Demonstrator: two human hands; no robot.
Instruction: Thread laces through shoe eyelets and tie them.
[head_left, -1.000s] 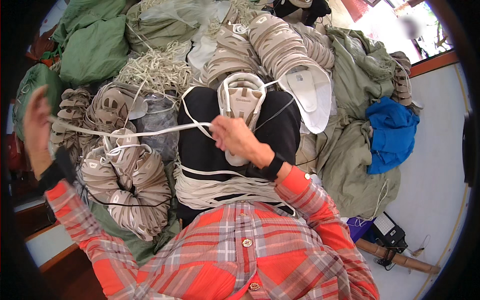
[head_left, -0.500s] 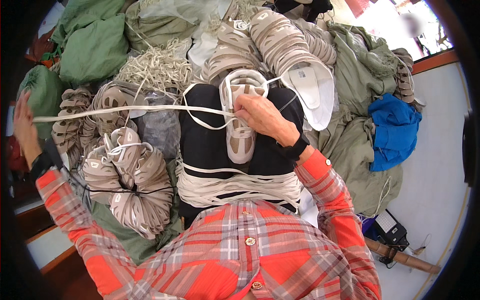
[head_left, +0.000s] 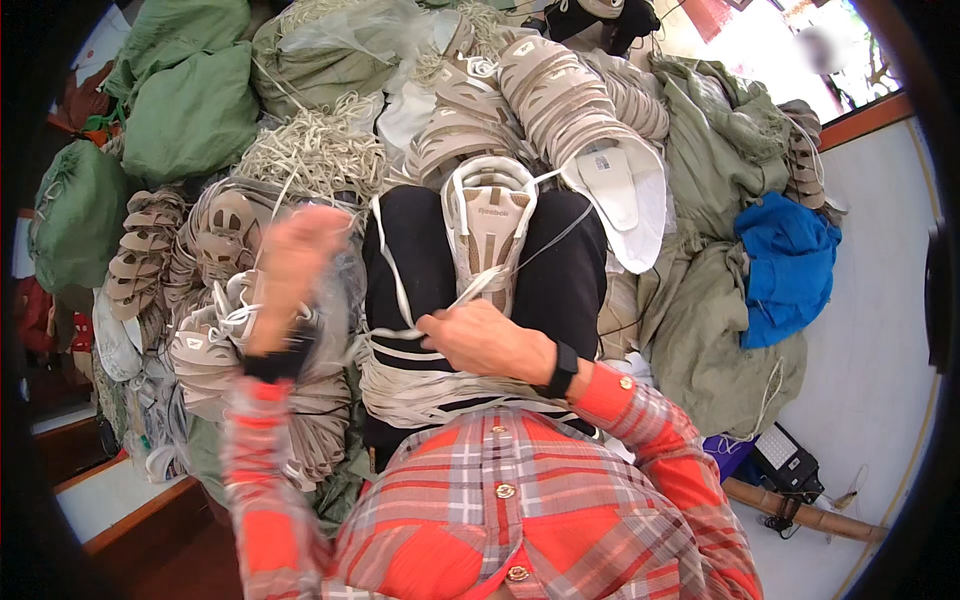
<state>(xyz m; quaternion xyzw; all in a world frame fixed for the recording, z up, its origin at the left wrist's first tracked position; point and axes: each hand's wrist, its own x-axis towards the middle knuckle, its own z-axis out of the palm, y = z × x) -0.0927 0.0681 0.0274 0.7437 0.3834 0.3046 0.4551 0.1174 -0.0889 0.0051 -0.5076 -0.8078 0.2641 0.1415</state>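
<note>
A beige and white shoe upper (head_left: pixel 492 238) lies lengthwise on my black-trousered lap, its opening at the far end. Over its near part my right hand (head_left: pixel 485 338) is closed, pinching a white shoelace (head_left: pixel 393 262). One stretch of lace rises from the fingers across the upper; another loops over my left thigh. My left hand (head_left: pixel 295 275) is smeared by motion, left of the lap, above a ring of stacked uppers (head_left: pixel 205 350); whether it holds anything cannot be made out. A bundle of loose white laces (head_left: pixel 450 395) spreads across my lap near my shirt.
Nested rows of uppers (head_left: pixel 560 85) stand beyond my knees, beside a tangled heap of laces (head_left: pixel 315 150). Green sacks (head_left: pixel 190 100) sit at far left. Toward the right are olive cloth (head_left: pixel 690 300), a blue cloth (head_left: pixel 788 265) and a bamboo pole (head_left: pixel 800 510).
My left hand has come in from the far left toward my lap, and the lace stretched across is no longer taut. My right hand has moved nearer to me along the upper.
</note>
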